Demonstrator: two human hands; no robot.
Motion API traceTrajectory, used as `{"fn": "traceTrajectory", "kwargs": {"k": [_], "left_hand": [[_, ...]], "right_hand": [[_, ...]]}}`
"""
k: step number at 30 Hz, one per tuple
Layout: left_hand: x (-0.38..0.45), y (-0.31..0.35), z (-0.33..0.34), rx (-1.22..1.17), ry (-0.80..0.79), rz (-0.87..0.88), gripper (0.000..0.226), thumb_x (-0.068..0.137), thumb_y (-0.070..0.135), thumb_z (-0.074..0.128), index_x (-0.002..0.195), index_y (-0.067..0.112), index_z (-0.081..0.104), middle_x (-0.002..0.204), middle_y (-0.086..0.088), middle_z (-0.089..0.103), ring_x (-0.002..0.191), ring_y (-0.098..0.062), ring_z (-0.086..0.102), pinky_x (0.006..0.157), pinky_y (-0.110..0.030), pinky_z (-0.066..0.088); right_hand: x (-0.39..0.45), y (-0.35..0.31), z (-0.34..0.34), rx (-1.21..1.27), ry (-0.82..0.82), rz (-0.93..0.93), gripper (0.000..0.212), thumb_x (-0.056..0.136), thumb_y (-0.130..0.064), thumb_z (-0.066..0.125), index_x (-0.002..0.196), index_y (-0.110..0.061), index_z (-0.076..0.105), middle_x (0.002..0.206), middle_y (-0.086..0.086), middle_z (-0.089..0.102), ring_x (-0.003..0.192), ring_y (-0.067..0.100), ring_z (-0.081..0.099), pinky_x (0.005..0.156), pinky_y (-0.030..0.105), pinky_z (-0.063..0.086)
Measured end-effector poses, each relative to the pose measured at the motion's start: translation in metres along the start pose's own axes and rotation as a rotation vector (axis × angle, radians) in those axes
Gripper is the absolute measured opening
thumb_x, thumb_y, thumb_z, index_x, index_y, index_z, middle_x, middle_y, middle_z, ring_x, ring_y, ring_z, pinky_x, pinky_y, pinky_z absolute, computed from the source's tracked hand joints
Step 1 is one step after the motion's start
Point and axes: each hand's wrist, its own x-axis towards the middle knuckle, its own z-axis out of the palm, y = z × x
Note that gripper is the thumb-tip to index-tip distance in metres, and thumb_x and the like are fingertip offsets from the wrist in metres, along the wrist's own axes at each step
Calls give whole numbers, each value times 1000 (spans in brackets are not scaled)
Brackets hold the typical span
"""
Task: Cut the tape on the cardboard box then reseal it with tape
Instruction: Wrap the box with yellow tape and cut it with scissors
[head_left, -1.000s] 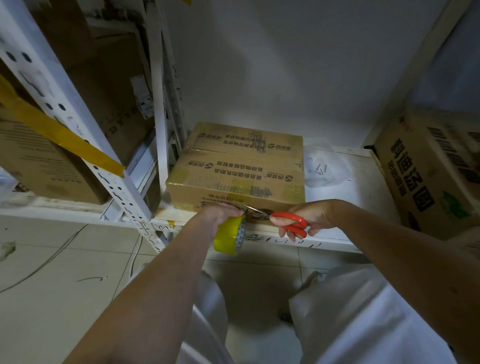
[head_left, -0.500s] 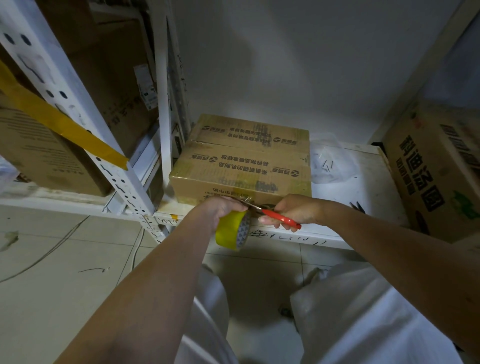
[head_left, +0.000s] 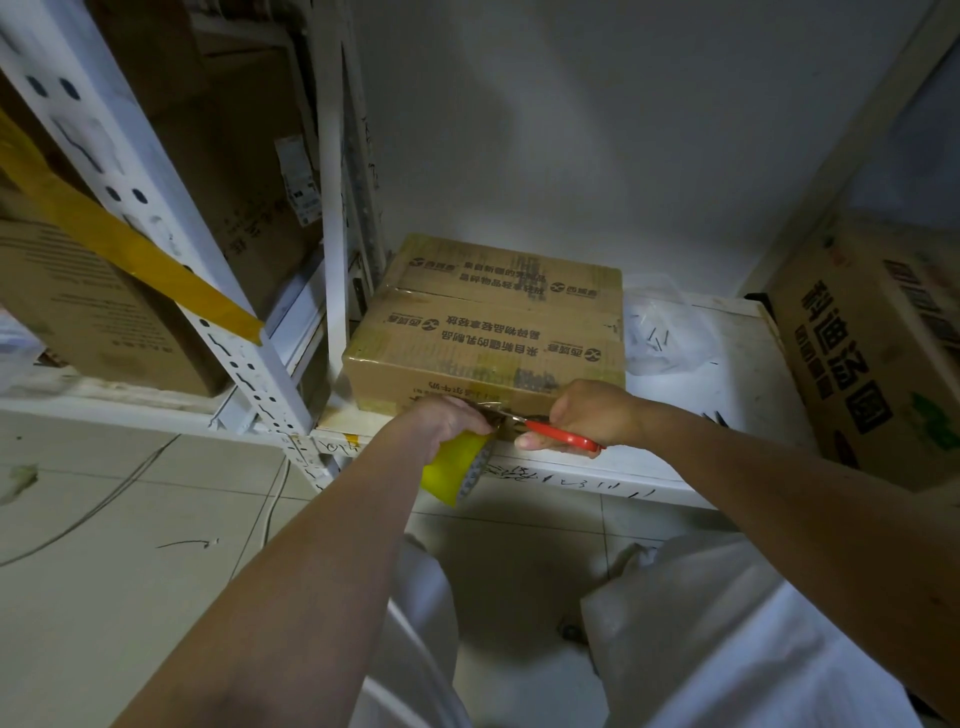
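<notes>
— What's in front of them?

— A white metal shelf (head_left: 737, 358), low to the tiled floor. On the right stands a big printed carton (head_left: 878, 358), tilted a little. Further left, behind a white perforated upright (head_left: 171, 249), there are more brown boxes, and a strip of yellow tape (head_left: 130, 249) runs slantwise across that upright.

— And the box they're working on?

— The cardboard box (head_left: 488, 338) sits at the left end of the shelf, its near face right at the front edge. Tape runs over the top and down the front. Just beside it on the right lies a clear plastic bag (head_left: 665, 332) with small dark bits inside.

— What are the hands doing?

— Both are at the box's lower front edge, close together. The left hand (head_left: 447, 418) grips a yellow tape roll (head_left: 457, 467), which hangs below the shelf edge. The right hand (head_left: 587, 410) is curled round the red handles of the scissors (head_left: 561, 436), blades pointing left toward the other hand.

— Are the blades apart?

— I can't tell; they're too small and dim against the box.
</notes>
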Motion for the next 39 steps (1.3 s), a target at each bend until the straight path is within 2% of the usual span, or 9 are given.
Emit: {"fn": "traceTrajectory", "kwargs": {"k": [5,7,10,16,23,27,32,36,39], "left_hand": [[4,-1,4,73,56,58,26,80,3,73,104,-3,69,106,-13,66,105,-25,58,86,-26,41],[4,-4,4,164,74,72,10,78,1,73,87,-1,70,89,-9,64,93,-21,57,81,-25,42],[9,-8,3,216,100,78,16,76,2,75,68,8,63,87,-10,63,92,-21,59,86,-30,47],[4,-5,1,186,95,74,31,81,1,71,111,-8,66,108,-13,64,98,-18,54,83,-25,41],[-1,0,5,149,59,25,40,83,4,70,122,-3,61,133,-14,57,126,-30,50,98,-31,40],[-4,-2,16,117,51,18,40,82,10,73,119,0,64,135,-17,55,128,-32,47,107,-36,36],[-8,-1,19,104,31,-2,36,81,12,74,114,2,66,131,-17,58,124,-33,50,106,-41,40],[-10,-2,16,88,1,-24,33,82,14,73,113,3,66,131,-17,58,124,-34,51,107,-46,41],[-8,-4,11,65,-3,-30,30,82,13,73,110,3,66,129,-19,59,122,-35,52,106,-46,42]], "right_hand": [[-6,-1,1,1,-116,28,84,57,-78,57,86,0,69,66,4,64,53,10,58,63,23,52],[-10,-2,0,-34,-188,38,71,69,-72,59,83,-3,68,67,3,63,55,10,57,63,22,50],[-18,8,2,-160,-324,55,64,78,-69,56,80,-6,66,68,1,60,62,12,54,68,23,49],[-43,38,-12,-355,-424,213,55,84,-66,52,64,-15,57,60,-3,52,62,11,50,89,32,49],[-61,84,-40,-513,-172,446,53,81,-63,60,62,-14,52,55,-4,50,49,7,46,56,16,37],[-48,98,-25,-452,88,482,52,82,-63,58,73,-13,56,65,-3,58,60,9,57,61,18,42],[-15,95,9,-223,269,564,42,91,-45,54,108,-7,59,84,1,55,82,15,54,70,23,42],[-2,86,22,-203,284,554,32,95,-37,51,99,-7,61,76,0,50,88,21,59,68,24,42],[-2,85,20,-147,322,571,31,98,-27,48,73,-8,49,72,2,49,81,21,55,68,27,42]]}}
